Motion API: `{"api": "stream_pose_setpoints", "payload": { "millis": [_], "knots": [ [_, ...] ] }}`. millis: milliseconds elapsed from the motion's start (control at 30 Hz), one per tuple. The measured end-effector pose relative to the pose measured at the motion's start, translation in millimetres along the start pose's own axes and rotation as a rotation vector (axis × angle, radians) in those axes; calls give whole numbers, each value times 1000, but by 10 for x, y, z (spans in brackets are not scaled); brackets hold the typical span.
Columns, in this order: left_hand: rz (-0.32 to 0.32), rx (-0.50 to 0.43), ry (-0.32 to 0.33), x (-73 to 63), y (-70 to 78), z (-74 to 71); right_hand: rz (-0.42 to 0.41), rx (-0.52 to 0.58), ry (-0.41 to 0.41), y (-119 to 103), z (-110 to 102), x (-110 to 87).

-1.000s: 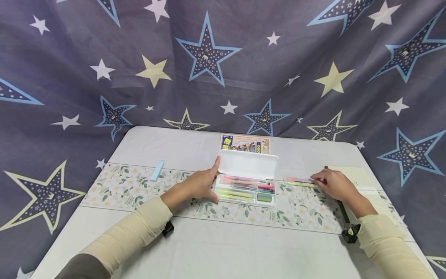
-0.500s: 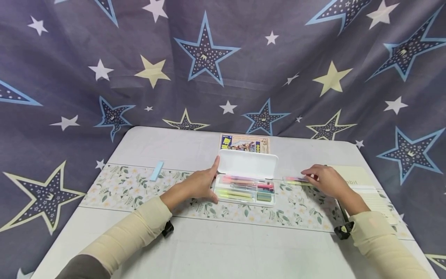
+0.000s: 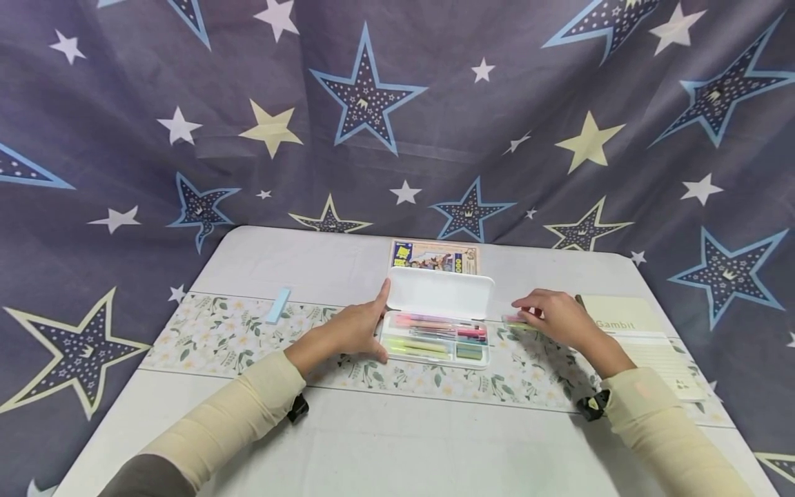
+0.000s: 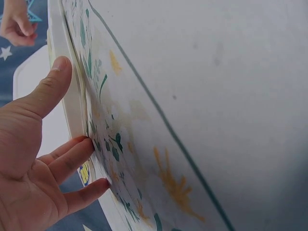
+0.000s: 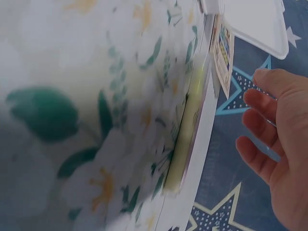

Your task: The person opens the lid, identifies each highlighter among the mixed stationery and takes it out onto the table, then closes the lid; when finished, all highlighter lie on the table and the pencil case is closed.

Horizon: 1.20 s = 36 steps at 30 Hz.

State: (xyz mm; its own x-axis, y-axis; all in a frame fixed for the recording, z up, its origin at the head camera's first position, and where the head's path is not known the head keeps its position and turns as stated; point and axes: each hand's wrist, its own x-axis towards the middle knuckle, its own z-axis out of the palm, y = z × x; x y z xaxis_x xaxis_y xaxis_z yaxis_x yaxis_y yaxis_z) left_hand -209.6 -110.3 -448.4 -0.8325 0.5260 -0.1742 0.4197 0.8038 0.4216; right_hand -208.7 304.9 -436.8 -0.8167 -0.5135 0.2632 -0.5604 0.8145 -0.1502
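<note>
A white pencil case (image 3: 439, 293) stands with its lid up at the table's middle; pink and yellow pens and a small green block lie in its compartments. My left hand (image 3: 354, 331) is at the case's left side, thumb by the front corner and forefinger up by the lid. In the left wrist view, the left hand (image 4: 29, 144) has its fingers spread, tips near the case's edge. Right of the case lies a clear packet of pink and yellow pens (image 5: 185, 130). My right hand (image 3: 551, 317) is over that packet, fingers loosely bent with nothing between them in the right wrist view.
A beige notebook marked Gambit (image 3: 624, 314) lies at the right, beside a lined pad (image 3: 661, 362). A light blue strip (image 3: 279, 306) is at the left. Behind the case lies a printed booklet (image 3: 435, 252). A floral runner (image 3: 248, 338) crosses the white table (image 3: 397, 442).
My right hand has moved left, from the packet's right end to over it, uncovering more of the notebook. My left hand and the pencil case have stayed in place.
</note>
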Motion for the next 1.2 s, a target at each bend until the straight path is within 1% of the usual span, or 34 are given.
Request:
{"api": "stream_pose_setpoints", "payload": {
  "millis": [167, 333, 533, 767, 900, 1200],
  "knots": [
    [4, -6, 2, 3, 4, -5, -12, 3, -17, -101, 23, 74],
    [-1, -3, 7, -2, 2, -3, -32, 13, -10, -216, 85, 166],
    [10, -16, 8, -9, 6, -9, -75, 12, -29, -357, 186, 244],
    [7, -13, 6, -6, 0, -9, -122, 49, -31, -514, 232, 350],
    [4, -13, 3, -4, 4, -16, -145, 50, -43, -586, 281, 406],
    [7, -11, 2, -10, 14, -16, -162, 76, -81, -746, 391, 487]
  ]
}}
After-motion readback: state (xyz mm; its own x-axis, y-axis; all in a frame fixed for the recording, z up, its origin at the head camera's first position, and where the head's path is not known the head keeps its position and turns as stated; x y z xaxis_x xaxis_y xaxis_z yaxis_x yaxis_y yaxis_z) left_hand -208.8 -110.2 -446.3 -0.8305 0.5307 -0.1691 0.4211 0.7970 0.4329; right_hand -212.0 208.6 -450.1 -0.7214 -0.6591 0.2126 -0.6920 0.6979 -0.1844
